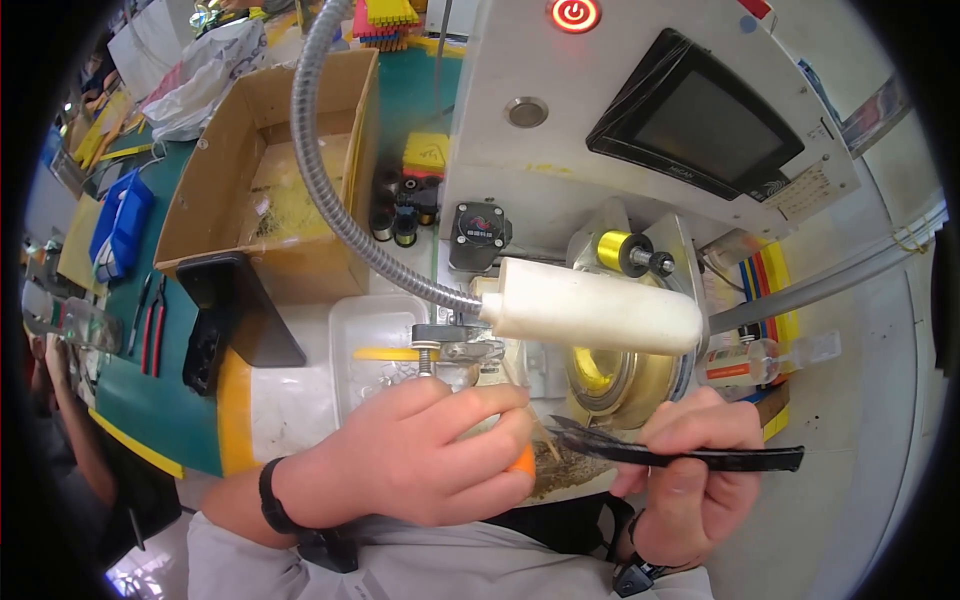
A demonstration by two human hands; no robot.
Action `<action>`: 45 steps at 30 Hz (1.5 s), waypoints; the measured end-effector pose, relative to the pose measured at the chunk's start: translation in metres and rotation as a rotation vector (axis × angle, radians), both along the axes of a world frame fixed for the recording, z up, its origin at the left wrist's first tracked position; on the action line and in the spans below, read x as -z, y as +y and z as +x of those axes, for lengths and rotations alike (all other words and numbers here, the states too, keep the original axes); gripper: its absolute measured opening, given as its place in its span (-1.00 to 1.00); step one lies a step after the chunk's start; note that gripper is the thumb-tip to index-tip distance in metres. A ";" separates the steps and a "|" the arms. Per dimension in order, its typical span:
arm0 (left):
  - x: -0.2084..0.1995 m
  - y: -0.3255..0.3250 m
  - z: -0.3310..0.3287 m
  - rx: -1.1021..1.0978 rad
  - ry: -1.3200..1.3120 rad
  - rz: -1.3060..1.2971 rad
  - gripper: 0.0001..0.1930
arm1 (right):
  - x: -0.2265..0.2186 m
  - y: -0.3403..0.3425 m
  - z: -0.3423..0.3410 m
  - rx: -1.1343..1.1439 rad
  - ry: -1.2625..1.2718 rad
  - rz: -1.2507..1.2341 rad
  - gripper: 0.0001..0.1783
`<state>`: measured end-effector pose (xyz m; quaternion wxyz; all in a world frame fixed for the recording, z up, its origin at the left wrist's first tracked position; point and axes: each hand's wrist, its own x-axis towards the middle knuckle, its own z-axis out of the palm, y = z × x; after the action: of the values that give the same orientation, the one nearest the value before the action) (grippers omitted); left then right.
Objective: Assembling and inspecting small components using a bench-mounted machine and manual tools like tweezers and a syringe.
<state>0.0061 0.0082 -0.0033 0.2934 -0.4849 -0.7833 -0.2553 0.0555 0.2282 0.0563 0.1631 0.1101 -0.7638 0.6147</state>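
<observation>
Right hand fingers clamped on black tweezers, left hand curled round orange piece, beneath cream lamp head.

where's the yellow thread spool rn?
In the head view, the yellow thread spool sits on the machine front right of centre, just above the white cylindrical lamp head and below the dark screen.

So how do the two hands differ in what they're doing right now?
The left hand is curled into a loose fist, knuckles up, around a small orange object that is mostly hidden. The right hand pinches black flat-bladed tweezers, which lie nearly level with their tips pointing towards the left hand. Both hands sit close together just below the white cylindrical lamp head.
</observation>
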 end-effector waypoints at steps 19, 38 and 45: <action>0.002 0.003 0.001 -0.019 0.020 0.043 -0.84 | 0.008 -0.007 -0.006 0.049 -0.037 0.238 -0.50; 0.004 0.005 0.003 -0.042 0.034 0.046 -0.86 | 0.023 -0.007 -0.009 0.037 0.244 0.331 -0.52; 0.007 0.001 0.005 -0.039 0.044 0.020 -0.86 | 0.025 0.002 -0.019 -0.181 0.335 0.431 -0.50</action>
<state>0.0114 0.0089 -0.0107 0.3204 -0.4718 -0.7834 -0.2468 0.0364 0.2303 0.0316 0.2042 0.3098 -0.8264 0.4236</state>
